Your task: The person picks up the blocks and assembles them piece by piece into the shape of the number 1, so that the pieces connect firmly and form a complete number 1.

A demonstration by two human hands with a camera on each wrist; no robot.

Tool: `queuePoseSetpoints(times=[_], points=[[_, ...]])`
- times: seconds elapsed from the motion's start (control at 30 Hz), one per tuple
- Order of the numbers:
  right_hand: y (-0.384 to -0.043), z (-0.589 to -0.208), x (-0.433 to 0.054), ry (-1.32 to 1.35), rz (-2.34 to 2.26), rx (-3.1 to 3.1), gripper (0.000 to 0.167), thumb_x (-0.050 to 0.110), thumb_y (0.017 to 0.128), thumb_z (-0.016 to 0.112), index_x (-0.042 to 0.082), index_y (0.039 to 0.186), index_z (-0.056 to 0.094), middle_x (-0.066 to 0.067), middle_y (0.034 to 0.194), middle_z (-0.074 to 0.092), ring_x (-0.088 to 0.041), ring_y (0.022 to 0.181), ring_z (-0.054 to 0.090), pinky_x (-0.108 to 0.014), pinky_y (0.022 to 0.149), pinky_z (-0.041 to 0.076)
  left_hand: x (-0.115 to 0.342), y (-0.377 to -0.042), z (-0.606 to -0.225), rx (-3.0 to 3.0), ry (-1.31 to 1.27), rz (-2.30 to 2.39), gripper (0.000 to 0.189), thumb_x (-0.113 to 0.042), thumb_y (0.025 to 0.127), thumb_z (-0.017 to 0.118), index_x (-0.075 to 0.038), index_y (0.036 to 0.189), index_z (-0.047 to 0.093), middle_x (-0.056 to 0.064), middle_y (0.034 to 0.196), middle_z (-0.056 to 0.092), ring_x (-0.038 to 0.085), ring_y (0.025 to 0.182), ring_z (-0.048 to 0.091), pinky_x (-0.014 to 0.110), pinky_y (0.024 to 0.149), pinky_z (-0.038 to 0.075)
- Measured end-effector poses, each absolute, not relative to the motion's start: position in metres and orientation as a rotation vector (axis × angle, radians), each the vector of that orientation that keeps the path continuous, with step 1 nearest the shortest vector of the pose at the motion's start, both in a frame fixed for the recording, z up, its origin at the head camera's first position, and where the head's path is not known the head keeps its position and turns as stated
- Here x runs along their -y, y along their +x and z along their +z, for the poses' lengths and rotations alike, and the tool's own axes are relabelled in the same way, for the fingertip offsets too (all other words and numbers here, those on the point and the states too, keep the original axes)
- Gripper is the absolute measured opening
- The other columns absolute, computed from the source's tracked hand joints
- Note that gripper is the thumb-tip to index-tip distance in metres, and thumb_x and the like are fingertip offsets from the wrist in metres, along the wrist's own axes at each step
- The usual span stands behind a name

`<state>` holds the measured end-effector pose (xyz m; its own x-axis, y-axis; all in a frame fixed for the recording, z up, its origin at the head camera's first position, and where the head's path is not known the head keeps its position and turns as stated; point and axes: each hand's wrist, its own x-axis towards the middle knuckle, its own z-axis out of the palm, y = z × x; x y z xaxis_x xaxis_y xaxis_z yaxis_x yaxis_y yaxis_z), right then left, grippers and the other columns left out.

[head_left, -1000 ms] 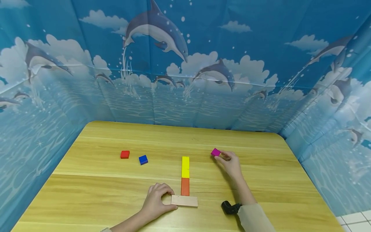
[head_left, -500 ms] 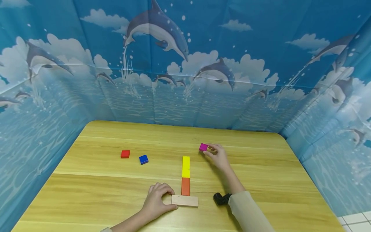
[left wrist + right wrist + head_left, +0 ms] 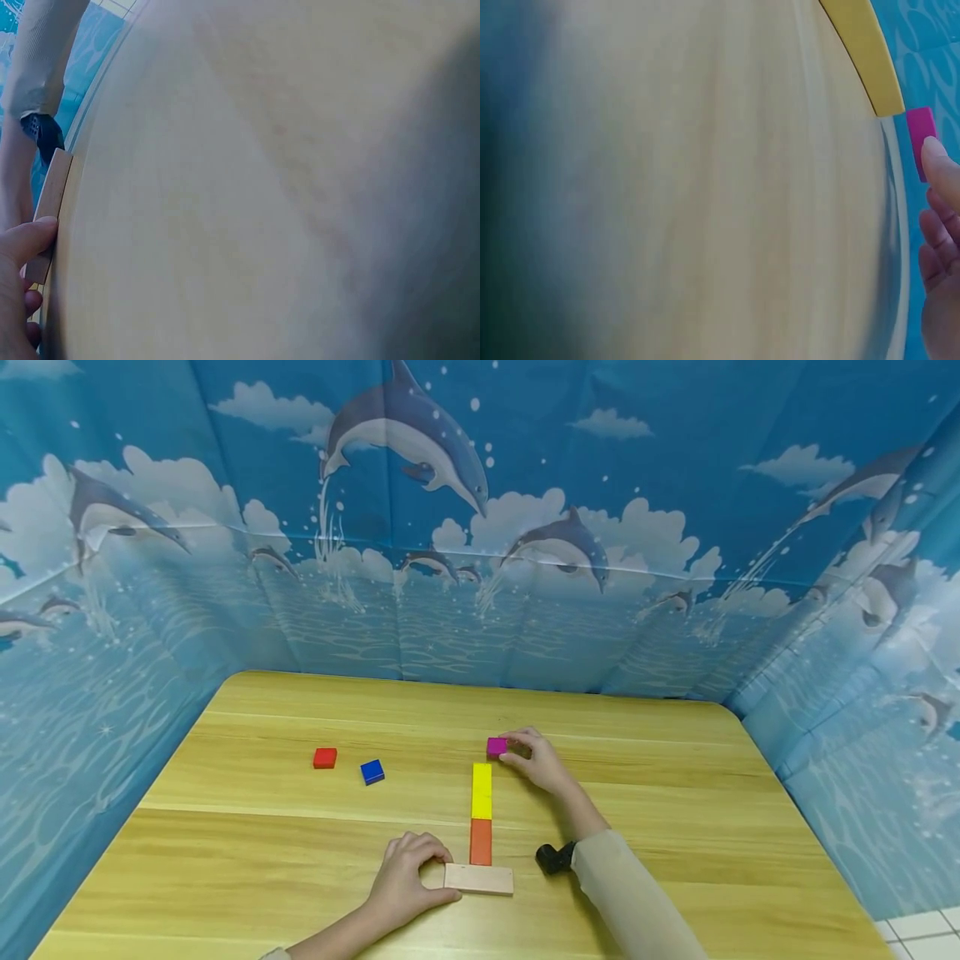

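My right hand (image 3: 537, 762) pinches a small magenta block (image 3: 497, 747) between thumb and fingers, just beyond the far end of a long yellow block (image 3: 482, 791). In the right wrist view the thumb lies on the magenta block (image 3: 921, 142), close to the yellow block's end (image 3: 870, 60). My left hand (image 3: 408, 878) grips the left end of a plain wooden block (image 3: 478, 879), its thumb along the near side. An orange-red block (image 3: 481, 842) lies in line between the wooden and yellow blocks. The left wrist view shows the left thumb on the wooden block (image 3: 51, 191).
A small red block (image 3: 325, 758) and a small blue block (image 3: 372, 772) lie to the left on the wood-grain table (image 3: 225, 827). A black device (image 3: 555, 858) sits at the right wrist. A dolphin-print curtain (image 3: 450, 635) surrounds the table's far and side edges.
My right hand has carried the magenta block leftward, from right of the row to the yellow block's far end. The left hand and the wooden block stay in place.
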<state>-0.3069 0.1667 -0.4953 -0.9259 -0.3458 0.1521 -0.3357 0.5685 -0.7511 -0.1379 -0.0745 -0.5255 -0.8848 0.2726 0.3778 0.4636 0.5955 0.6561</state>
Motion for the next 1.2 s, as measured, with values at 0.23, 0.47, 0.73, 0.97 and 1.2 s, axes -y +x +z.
queuePoseSetpoints(times=[0.23,0.47,0.73,0.97,1.2], points=[[-0.313,-0.500,-0.161,-0.689,-1.280,-2.709,0.032,0.013,0.086,0.064,0.002,0.116,0.061,-0.009,0.104,0.055,-0.021,0.092,0.052,-0.034,0.079,0.043,0.074,-0.138,-0.525,2.607,-0.602,-1.186,0.037,-0.036,0.056,0.084,-0.027,0.082,0.061,-0.023,0.085,0.055,0.001,0.082,0.044,0.033,0.081,0.029],[-0.316,-0.503,-0.159,-0.715,-1.259,-2.684,0.030,0.012,0.087,0.062,0.004,0.116,0.061,-0.008,0.102,0.055,-0.020,0.088,0.047,-0.033,0.077,0.041,0.073,-0.137,-0.524,2.620,-0.599,-1.190,0.036,-0.035,0.057,0.084,-0.026,0.082,0.061,-0.022,0.084,0.055,0.002,0.082,0.044,0.033,0.081,0.029],[-0.316,-0.504,-0.159,-0.730,-1.280,-2.654,0.033,0.011,0.088,0.060,0.003,0.120,0.057,-0.010,0.102,0.054,-0.022,0.092,0.047,-0.035,0.081,0.040,0.073,-0.137,-0.526,2.617,-0.601,-1.178,0.036,-0.037,0.057,0.084,-0.027,0.082,0.061,-0.023,0.084,0.055,0.001,0.082,0.044,0.034,0.081,0.030],[-0.313,-0.505,-0.156,-0.599,-1.306,-2.675,0.031,0.011,0.087,0.061,0.001,0.116,0.057,-0.010,0.105,0.055,-0.023,0.096,0.049,-0.037,0.085,0.041,0.074,-0.137,-0.526,2.618,-0.600,-1.181,0.036,-0.037,0.057,0.084,-0.026,0.083,0.061,-0.023,0.084,0.055,0.002,0.083,0.044,0.034,0.082,0.030],[-0.316,-0.504,-0.151,-0.626,-1.287,-2.707,0.027,0.008,0.087,0.060,-0.001,0.113,0.058,-0.011,0.103,0.055,-0.022,0.092,0.050,-0.036,0.083,0.042,0.073,-0.137,-0.527,2.614,-0.603,-1.187,0.036,-0.037,0.057,0.084,-0.027,0.082,0.061,-0.023,0.084,0.055,0.001,0.082,0.044,0.033,0.081,0.030]])
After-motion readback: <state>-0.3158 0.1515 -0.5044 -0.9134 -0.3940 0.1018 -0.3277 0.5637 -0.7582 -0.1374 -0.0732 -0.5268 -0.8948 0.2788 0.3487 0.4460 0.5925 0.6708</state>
